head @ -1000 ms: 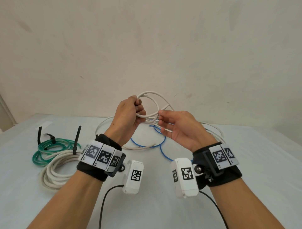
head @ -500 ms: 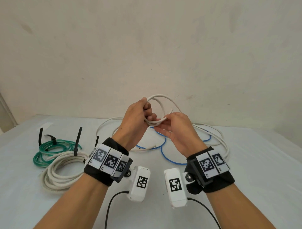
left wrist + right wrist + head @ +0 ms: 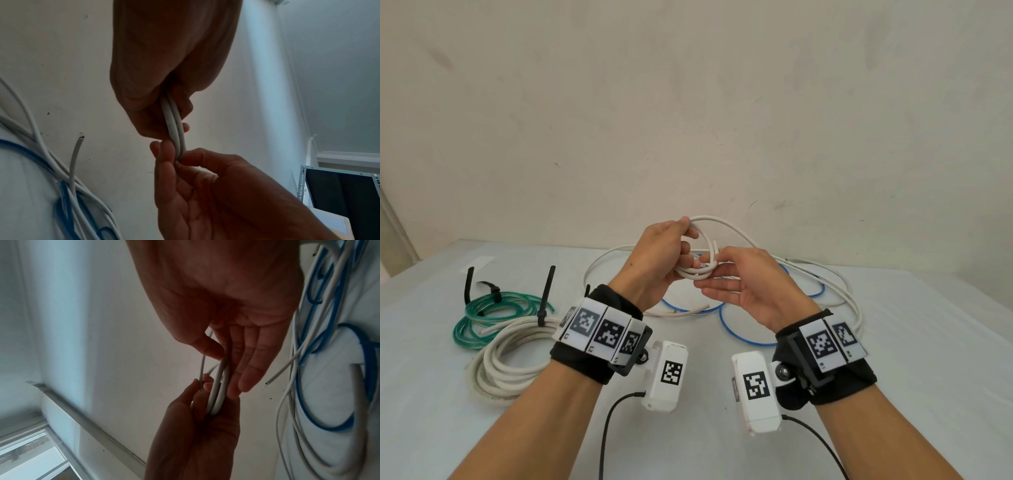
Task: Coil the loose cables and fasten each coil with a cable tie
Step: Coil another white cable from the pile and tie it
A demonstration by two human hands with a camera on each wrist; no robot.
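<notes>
Above the table's middle, my left hand (image 3: 685, 248) grips a small coil of thin white cable (image 3: 697, 272). Its short cut end sticks up between the hands. My right hand (image 3: 710, 274) meets it from the right and pinches the same loops between thumb and fingers. The left wrist view shows two strands of white cable (image 3: 174, 123) running from my left hand (image 3: 164, 81) down into the right hand's (image 3: 179, 155) pinch. In the right wrist view the thumb presses the white cable (image 3: 218, 386) against the fingers. The cable's free length (image 3: 839, 284) trails over the table behind.
A loose blue cable (image 3: 736, 329) lies tangled with the white one on the table (image 3: 893, 342). At the left lie a green coil (image 3: 482, 315) and a thick white coil (image 3: 506, 356), each with a black cable tie (image 3: 546, 294) around it. A plain wall stands behind.
The hands, a little apart before, have come together. My right hand has brought another turn of white cable to the left hand and now pinches the loops.
</notes>
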